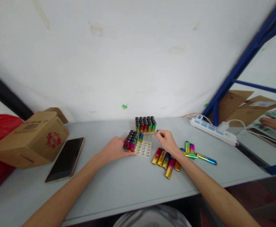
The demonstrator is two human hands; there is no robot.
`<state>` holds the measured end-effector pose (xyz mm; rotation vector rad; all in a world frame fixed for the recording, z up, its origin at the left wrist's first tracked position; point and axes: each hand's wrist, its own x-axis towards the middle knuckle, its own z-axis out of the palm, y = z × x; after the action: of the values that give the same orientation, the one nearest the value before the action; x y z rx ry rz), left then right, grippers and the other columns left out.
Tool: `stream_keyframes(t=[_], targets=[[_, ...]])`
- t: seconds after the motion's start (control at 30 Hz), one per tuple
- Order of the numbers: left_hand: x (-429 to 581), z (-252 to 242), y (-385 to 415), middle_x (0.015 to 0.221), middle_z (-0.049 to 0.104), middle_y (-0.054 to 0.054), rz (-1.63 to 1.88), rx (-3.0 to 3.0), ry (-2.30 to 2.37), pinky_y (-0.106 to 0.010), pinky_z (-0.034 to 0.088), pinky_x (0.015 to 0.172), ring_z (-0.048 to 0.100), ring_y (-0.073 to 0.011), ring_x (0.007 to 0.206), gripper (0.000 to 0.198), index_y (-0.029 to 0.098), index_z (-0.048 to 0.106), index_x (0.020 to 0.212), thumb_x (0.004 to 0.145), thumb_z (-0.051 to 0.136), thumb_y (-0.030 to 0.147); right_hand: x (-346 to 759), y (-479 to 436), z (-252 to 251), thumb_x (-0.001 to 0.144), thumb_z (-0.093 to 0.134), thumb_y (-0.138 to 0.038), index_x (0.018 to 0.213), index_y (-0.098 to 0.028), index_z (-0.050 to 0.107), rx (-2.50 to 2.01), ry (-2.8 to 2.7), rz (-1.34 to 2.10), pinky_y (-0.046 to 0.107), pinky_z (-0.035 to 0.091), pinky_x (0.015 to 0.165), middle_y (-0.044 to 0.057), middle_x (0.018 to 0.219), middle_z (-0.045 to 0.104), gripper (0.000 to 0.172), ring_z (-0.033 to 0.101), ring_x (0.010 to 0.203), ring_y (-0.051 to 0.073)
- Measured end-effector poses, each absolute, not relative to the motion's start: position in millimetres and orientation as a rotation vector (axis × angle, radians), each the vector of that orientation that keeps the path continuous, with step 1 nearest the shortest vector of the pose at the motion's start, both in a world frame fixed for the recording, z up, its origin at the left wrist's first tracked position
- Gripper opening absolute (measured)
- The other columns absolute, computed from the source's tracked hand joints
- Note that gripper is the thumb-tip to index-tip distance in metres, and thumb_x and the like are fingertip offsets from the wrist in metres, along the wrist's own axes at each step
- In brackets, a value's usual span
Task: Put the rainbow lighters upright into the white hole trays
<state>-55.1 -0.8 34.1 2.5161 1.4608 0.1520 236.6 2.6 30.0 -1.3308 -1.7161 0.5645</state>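
Observation:
My left hand (117,148) has its fingers and thumb around the left end of a white tray (147,149) with round holes. Upright lighters (132,140) with black tops fill the tray's left part; its right part shows bare holes. Just behind stands a full block of upright lighters (145,125). My right hand (166,140) is closed in a pinch to the right of that block, with a small dark-topped lighter (158,131) at its fingertips, mostly hidden. Several loose shiny lighters (170,168) lie below my right hand, and others (206,159) lie beside my right forearm.
A cardboard box (29,138) and a black tablet (65,160) are on the left of the grey table (119,186). A white power strip (213,130) with cables lies at the right back, near a blue frame (232,75). Another person's hand (274,124) shows beyond it.

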Motion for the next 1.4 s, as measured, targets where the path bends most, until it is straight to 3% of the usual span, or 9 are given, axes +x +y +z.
stream_keyframes(t=[0.17, 0.4, 0.6, 0.73, 0.93, 1.1, 1.17, 1.3, 1.4], targets=[[-55, 37, -3, 0.099, 0.082, -0.006, 0.184, 2.506, 1.454, -0.039, 0.056, 0.093, 0.077, -0.0313, 0.091, 0.049, 0.022, 0.071, 0.110, 0.091, 0.076, 0.067, 235, 1, 31, 0.096, 0.049, -0.062, 0.062, -0.025, 0.041, -1.295, -1.785, 0.542, 0.030, 0.026, 0.057, -0.004, 0.056, 0.036, 0.051, 0.034, 0.057, 0.013], [-56, 36, -2, 0.093, 0.080, -0.006, 0.160, 2.501, 1.476, -0.039, 0.057, 0.091, 0.077, -0.0325, 0.091, 0.054, 0.023, 0.070, 0.111, 0.089, 0.076, 0.072, 232, -2, 33, 0.100, 0.051, -0.069, 0.058, -0.026, 0.033, -1.299, -1.794, 0.504, 0.031, 0.025, 0.059, -0.005, 0.055, 0.030, 0.062, 0.031, 0.057, 0.013], [-57, 36, -3, 0.094, 0.080, -0.007, 0.166, 2.504, 1.480, -0.039, 0.056, 0.088, 0.076, -0.0328, 0.091, 0.053, 0.022, 0.071, 0.111, 0.089, 0.076, 0.070, 233, -1, 30, 0.096, 0.051, -0.051, 0.060, -0.025, 0.038, -1.328, -1.837, 0.508, 0.030, 0.026, 0.060, -0.005, 0.056, 0.035, 0.046, 0.036, 0.057, 0.013], [-58, 32, -1, 0.096, 0.081, -0.006, 0.182, 2.501, 1.467, -0.038, 0.056, 0.088, 0.077, -0.0329, 0.094, 0.054, 0.022, 0.071, 0.114, 0.091, 0.075, 0.071, 232, -3, 32, 0.099, 0.051, -0.050, 0.065, -0.026, 0.039, -1.320, -1.839, 0.493, 0.030, 0.027, 0.061, -0.005, 0.057, 0.036, 0.043, 0.037, 0.058, 0.014], [-57, 33, -1, 0.092, 0.080, -0.005, 0.192, 2.499, 1.486, -0.037, 0.056, 0.088, 0.077, -0.0327, 0.092, 0.056, 0.022, 0.071, 0.117, 0.088, 0.079, 0.070, 228, -8, 36, 0.113, 0.045, -0.052, 0.090, -0.026, 0.050, -1.171, -1.877, 0.506, 0.030, 0.039, 0.069, -0.003, 0.076, 0.056, 0.035, 0.052, 0.071, 0.018], [-55, 35, -2, 0.097, 0.082, -0.005, 0.176, 2.493, 1.483, -0.037, 0.056, 0.090, 0.078, -0.0323, 0.094, 0.058, 0.023, 0.072, 0.120, 0.088, 0.079, 0.070, 227, -11, 36, 0.117, 0.045, -0.048, 0.095, -0.023, 0.060, -0.995, -2.095, 0.389, 0.034, 0.048, 0.086, 0.006, 0.098, 0.066, 0.036, 0.061, 0.092, 0.022], [-55, 35, -1, 0.099, 0.083, -0.005, 0.171, 2.504, 1.477, -0.037, 0.056, 0.091, 0.079, -0.0318, 0.094, 0.060, 0.023, 0.072, 0.120, 0.087, 0.079, 0.073, 227, -13, 37, 0.117, 0.048, -0.050, 0.092, -0.023, 0.063, -0.992, -2.151, 0.343, 0.035, 0.048, 0.086, 0.007, 0.096, 0.067, 0.040, 0.062, 0.091, 0.022], [-56, 35, -1, 0.100, 0.084, -0.005, 0.182, 2.507, 1.479, -0.036, 0.057, 0.088, 0.078, -0.0306, 0.090, 0.063, 0.022, 0.072, 0.122, 0.087, 0.078, 0.074, 226, -15, 38, 0.116, 0.052, -0.051, 0.081, -0.024, 0.057, -1.064, -2.132, 0.399, 0.031, 0.045, 0.073, 0.001, 0.076, 0.065, 0.045, 0.061, 0.072, 0.019], [-55, 35, -2, 0.101, 0.084, -0.006, 0.168, 2.514, 1.484, -0.036, 0.058, 0.088, 0.078, -0.0311, 0.091, 0.064, 0.022, 0.071, 0.123, 0.087, 0.078, 0.074, 224, -15, 35, 0.116, 0.053, -0.047, 0.084, -0.023, 0.058, -1.075, -2.086, 0.458, 0.030, 0.046, 0.074, 0.002, 0.081, 0.073, 0.040, 0.068, 0.075, 0.019]])
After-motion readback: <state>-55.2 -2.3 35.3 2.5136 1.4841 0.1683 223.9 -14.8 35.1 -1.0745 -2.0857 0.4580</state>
